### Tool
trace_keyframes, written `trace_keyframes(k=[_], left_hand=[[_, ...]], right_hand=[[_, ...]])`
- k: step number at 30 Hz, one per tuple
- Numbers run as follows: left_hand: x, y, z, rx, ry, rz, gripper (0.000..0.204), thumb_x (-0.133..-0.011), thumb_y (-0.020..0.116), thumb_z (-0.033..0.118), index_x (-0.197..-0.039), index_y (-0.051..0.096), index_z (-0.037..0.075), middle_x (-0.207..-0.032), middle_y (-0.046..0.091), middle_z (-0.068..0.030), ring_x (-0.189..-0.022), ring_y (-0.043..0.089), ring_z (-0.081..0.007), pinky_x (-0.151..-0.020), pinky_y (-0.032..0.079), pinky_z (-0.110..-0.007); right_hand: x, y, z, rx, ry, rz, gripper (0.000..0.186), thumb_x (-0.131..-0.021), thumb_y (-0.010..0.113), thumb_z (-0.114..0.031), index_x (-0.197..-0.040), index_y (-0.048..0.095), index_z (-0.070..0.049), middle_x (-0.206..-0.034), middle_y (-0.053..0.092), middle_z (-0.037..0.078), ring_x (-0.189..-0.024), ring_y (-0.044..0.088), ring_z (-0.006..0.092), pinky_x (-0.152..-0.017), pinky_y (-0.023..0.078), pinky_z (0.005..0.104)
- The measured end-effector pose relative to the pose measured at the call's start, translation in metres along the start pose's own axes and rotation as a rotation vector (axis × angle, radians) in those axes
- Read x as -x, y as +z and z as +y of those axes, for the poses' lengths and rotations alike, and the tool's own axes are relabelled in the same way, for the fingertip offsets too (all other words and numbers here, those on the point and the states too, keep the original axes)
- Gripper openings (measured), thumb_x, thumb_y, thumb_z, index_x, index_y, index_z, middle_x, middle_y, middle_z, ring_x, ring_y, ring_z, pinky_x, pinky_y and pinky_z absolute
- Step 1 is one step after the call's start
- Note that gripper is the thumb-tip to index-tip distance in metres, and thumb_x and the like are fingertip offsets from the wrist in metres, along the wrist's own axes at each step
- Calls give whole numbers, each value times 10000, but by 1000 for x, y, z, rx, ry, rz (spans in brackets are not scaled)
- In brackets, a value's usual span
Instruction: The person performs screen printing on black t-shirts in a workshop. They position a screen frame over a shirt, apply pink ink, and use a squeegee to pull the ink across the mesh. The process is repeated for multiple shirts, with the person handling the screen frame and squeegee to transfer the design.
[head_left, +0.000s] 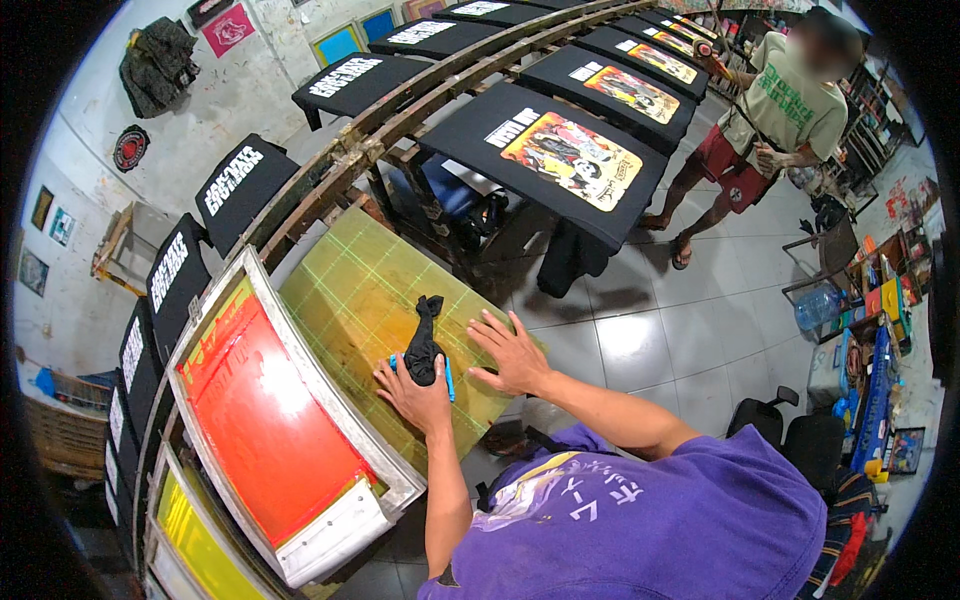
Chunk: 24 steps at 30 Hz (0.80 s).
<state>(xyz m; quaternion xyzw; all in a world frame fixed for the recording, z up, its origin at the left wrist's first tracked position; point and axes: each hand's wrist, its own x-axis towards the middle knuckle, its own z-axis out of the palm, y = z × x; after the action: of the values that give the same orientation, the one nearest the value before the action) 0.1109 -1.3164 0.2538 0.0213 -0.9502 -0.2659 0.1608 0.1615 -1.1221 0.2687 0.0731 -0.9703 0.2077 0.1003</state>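
Note:
My left hand [415,398] presses down on a bundled black cloth [426,340], its fingers curled about the lower part. A strip of blue [449,380] shows beside that cloth, partly covered by the hand. Beneath lies a yellow-green board [350,260] marked with a grid of pale lines, with an orange-brown smear near the cloth. My right hand [510,352] rests with fingers spread at the board's right edge, holding nothing. Close on the left stands a metal-framed printing screen [270,400] coated with wet-looking red ink.
A second screen [200,540] with yellow ink sits at lower left. Black shirts [545,150] with prints lie on platens along a curved metal rail [380,130]. Across the tiled floor [635,350], another person [770,120] stands holding a tool. A chair [800,440] is at right.

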Motion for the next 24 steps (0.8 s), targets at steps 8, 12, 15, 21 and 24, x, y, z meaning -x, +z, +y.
trace_keyframes(k=[8,12,15,21,24], left_hand=[[1,1,3,-162,-25,16,892,-853,706,517,-1539,361,62,-1592,291,-265,-1496,206,-449,-1202,137,-617],[1,9,-3,-254,-47,-6,836,-901,637,459,-1564,302,74,-1615,219,-278,-1503,159,-468,-1188,117,-645],[1,23,-13,-327,-85,-5,806,-921,593,454,-1550,302,44,-1616,187,-297,-1494,139,-504,-1151,109,-706],[-2,42,-42,-650,-236,174,861,-857,641,546,-1546,341,127,-1593,287,-258,-1441,290,-497,-1080,289,-708],[-2,43,-33,-662,-303,215,996,-804,612,711,-1573,292,165,-1607,284,-221,-1442,298,-485,-1061,283,-728]], right_hand=[[4,-1,3,21,-33,-5,764,-952,560,-538,-1510,376,-50,-1567,394,106,-1506,253,292,-1221,133,584],[38,-18,18,-25,-77,-95,747,-983,540,-493,-1542,322,-49,-1578,379,122,-1517,230,286,-1228,134,561],[96,-33,49,17,-89,-125,729,-991,548,-459,-1551,303,-61,-1565,398,135,-1491,294,306,-1218,199,539],[311,-16,158,-401,856,26,800,-955,601,-461,-1549,273,-36,-1537,400,233,-1404,404,410,-1152,355,462],[484,0,215,-279,1450,-16,704,-965,555,-484,-1520,369,-94,-1531,410,236,-1390,422,413,-1150,353,482]])
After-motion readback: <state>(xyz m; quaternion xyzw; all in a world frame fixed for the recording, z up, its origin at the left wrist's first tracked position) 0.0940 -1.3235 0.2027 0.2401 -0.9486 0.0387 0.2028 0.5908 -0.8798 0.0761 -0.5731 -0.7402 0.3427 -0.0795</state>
